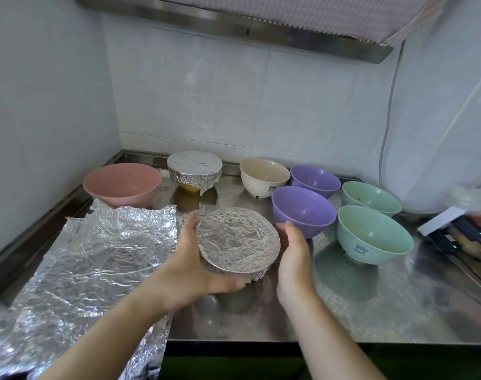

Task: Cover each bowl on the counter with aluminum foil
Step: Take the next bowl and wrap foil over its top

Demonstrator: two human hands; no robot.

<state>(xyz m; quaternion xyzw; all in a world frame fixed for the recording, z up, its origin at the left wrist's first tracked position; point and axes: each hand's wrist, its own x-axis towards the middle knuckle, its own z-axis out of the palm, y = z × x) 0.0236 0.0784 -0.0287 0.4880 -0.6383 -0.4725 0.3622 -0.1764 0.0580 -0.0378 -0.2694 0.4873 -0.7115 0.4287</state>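
A foil-covered bowl [238, 242] is at the counter's middle, tilted toward me. My left hand [192, 259] holds it from the left and underneath, thumb curled below the rim. My right hand [294, 256] lies against its right side with the fingers nearly straight. A second foil-covered bowl [194, 170] stands at the back. Uncovered bowls: pink [122, 185] at the left, cream [264, 176], two purple [302, 209] [316, 181], two green [373, 237] [371, 197] at the right. A large crumpled foil sheet [96, 259] lies on the left.
The steel counter [371, 311] sits in a tiled corner, with walls at the left and back. A range hood [233, 20] hangs overhead. Knives and packets [458, 237] lie at the far right. A white cable [387, 127] runs down the right wall.
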